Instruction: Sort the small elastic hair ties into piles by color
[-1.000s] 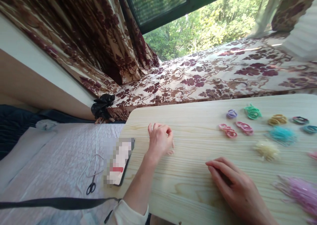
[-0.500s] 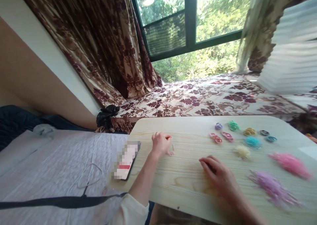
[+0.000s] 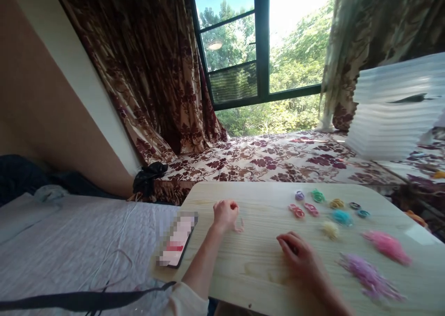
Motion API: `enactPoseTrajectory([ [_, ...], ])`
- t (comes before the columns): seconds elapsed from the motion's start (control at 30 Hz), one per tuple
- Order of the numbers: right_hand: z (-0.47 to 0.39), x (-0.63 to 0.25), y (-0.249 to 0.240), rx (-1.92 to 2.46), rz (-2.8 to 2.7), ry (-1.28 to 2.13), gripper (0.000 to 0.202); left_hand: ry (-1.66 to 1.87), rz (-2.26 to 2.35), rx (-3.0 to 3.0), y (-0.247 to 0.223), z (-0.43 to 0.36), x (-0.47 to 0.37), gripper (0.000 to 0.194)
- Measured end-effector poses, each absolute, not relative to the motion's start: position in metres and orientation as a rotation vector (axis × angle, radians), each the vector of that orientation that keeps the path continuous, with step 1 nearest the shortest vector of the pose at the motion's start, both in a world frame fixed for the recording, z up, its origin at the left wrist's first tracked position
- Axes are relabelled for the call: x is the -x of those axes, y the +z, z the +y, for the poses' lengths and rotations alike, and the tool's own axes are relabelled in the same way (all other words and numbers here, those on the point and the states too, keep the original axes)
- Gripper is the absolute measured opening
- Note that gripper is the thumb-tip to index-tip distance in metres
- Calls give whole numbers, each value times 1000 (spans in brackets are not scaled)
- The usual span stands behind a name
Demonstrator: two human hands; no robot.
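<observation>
My left hand (image 3: 225, 214) rests on a pale wooden table (image 3: 264, 265) with its fingers curled in; a small pink elastic (image 3: 239, 225) lies just right of it. My right hand (image 3: 301, 258) lies flat on the table nearer me, fingers together, over something dark I cannot make out. Beyond it are small piles of hair elastics: pink (image 3: 296, 210), purple (image 3: 299, 195), green (image 3: 317, 196), yellow (image 3: 336, 203), a teal tuft (image 3: 342, 217) and a cream tuft (image 3: 330, 229). Bigger pink (image 3: 387, 246) and lilac (image 3: 368, 276) heaps lie at the right.
A phone (image 3: 177, 240) overhangs the table's left edge above a white bedsheet (image 3: 69, 246). A black scrunchie (image 3: 149, 177) sits by the floral window seat (image 3: 278, 156). Floral curtains (image 3: 149, 74) frame the window. A white corrugated box (image 3: 392, 112) stands at the right.
The view has tilted upward, so the window fills more of the frame and the table sits lower and smaller. Both hands keep their places on the table.
</observation>
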State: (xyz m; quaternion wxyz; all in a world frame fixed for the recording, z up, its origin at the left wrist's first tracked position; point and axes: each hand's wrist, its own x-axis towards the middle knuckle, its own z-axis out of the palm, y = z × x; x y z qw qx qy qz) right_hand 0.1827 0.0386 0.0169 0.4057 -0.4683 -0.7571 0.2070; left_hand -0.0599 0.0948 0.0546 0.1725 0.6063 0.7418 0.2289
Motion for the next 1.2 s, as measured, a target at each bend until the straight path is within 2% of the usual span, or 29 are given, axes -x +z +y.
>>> enactPoseTrajectory([
  [0.53,25,-180,17,1274,-1913,557,29,723,1875,-1664,35,108,64,34],
  [0.7,24,-180,19,1244,-1936,502,27,821,1903,-1707,35,106,58,12],
  [0.87,23,-181,20,1218,-1989,410,26,886,1942,-1821,44,97,58,19],
  [1.2,22,-181,20,1320,-2032,464,29,804,2063,-2039,54,86,64,15],
])
